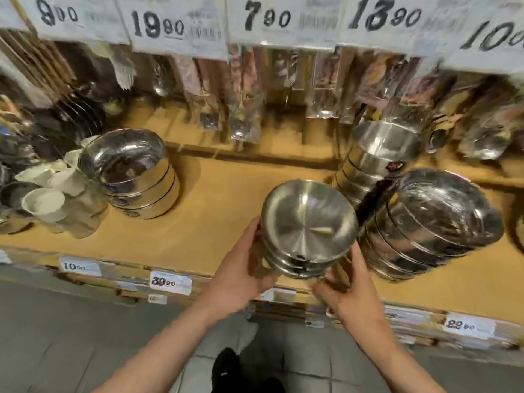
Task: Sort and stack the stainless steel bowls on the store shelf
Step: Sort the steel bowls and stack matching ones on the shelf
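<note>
On the shelf [198,222], at centre frame, the left hand [241,268] and right hand [343,290] grip a bowl stack [306,231] between other steel stacks.

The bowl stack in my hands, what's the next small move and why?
Probably lower the small bowl stack onto the bare shelf just ahead: left hand and right hand grip its sides at the shelf's front edge, beside the wider stack.
</note>
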Tool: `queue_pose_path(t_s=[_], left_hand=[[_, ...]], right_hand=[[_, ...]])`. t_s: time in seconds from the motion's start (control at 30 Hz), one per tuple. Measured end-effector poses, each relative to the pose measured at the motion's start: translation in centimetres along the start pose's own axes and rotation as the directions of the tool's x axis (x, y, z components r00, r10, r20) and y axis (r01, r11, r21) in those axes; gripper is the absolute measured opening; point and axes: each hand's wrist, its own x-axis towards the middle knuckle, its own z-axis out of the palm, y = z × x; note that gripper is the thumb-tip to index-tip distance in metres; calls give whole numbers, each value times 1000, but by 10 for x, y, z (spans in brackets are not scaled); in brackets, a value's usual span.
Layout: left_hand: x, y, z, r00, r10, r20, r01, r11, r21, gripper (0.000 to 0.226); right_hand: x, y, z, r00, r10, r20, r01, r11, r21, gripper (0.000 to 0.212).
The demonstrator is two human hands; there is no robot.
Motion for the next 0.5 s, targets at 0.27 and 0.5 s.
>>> queue_pose_path(t_s=[0.27,0.5], left_hand=[[22,-19,-30,988,62,-142,-62,998,6,93],[33,-31,-74,973,57,-225,-47,998,49,92]], right_hand=[[41,1,32,985,-172,1,172,984,38,87],[75,-7,70,971,-236,27,236,972,-1,77]])
